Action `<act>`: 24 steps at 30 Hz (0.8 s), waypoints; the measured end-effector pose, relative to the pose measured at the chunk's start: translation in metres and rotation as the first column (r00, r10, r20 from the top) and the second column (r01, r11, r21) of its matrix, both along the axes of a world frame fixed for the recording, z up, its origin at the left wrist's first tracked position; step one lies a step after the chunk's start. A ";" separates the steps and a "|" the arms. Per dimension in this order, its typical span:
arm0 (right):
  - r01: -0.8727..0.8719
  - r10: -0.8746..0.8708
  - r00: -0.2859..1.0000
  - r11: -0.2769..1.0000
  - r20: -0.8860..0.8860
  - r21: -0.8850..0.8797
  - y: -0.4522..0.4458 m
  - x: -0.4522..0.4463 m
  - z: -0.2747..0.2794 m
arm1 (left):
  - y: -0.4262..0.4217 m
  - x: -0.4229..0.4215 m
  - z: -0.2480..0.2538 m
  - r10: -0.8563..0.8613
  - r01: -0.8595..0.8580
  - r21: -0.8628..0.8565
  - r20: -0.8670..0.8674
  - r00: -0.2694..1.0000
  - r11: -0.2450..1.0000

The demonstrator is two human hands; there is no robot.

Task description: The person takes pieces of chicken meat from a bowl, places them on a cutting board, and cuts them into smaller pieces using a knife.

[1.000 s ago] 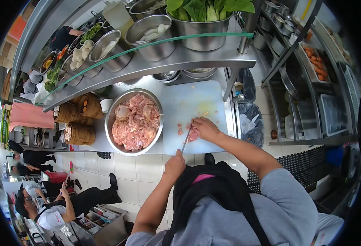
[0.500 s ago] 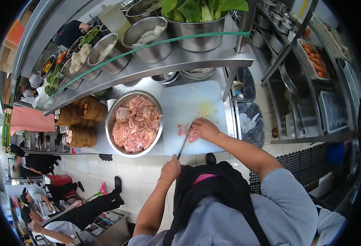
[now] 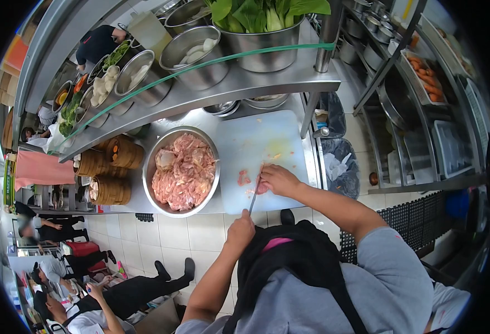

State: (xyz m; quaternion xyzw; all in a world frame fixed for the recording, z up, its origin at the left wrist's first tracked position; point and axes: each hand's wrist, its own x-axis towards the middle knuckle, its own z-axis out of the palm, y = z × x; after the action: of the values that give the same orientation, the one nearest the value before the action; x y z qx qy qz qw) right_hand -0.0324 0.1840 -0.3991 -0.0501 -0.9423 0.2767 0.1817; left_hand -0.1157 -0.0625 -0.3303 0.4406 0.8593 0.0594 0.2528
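while left hand grips knife, right hand clasps meat; bowl stands beside board.

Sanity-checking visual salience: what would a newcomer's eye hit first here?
The large round metal bowl heaped with pink raw meat, left of the pale rectangular cutting board. Then the bare right hand at a small pink meat piece on that board, the bare left hand holding a thin metal knife. Top centre, bright green leafy vegetables in a metal pot.
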 end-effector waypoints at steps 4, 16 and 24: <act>-0.024 0.023 0.999 0.999 0.027 0.031 -0.003 -0.002 0.004 | 0.041 -0.010 -0.036 0.026 -0.026 0.153 0.005 1.000 0.988; 0.002 -0.004 0.999 0.999 0.046 0.043 0.001 0.003 0.003 | -0.022 0.008 -0.024 0.082 -0.084 0.037 0.048 0.996 0.996; 0.026 -0.019 0.997 0.995 0.080 -0.091 0.004 0.012 0.005 | -0.037 -0.010 -0.011 0.026 -0.026 0.023 0.006 1.000 0.999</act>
State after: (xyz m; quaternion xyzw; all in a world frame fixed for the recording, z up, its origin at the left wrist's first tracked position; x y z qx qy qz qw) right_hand -0.0206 0.1881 -0.3946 -0.0801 -0.9344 0.3155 0.1449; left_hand -0.1261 -0.0992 -0.3418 0.4322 0.8634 0.0739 0.2495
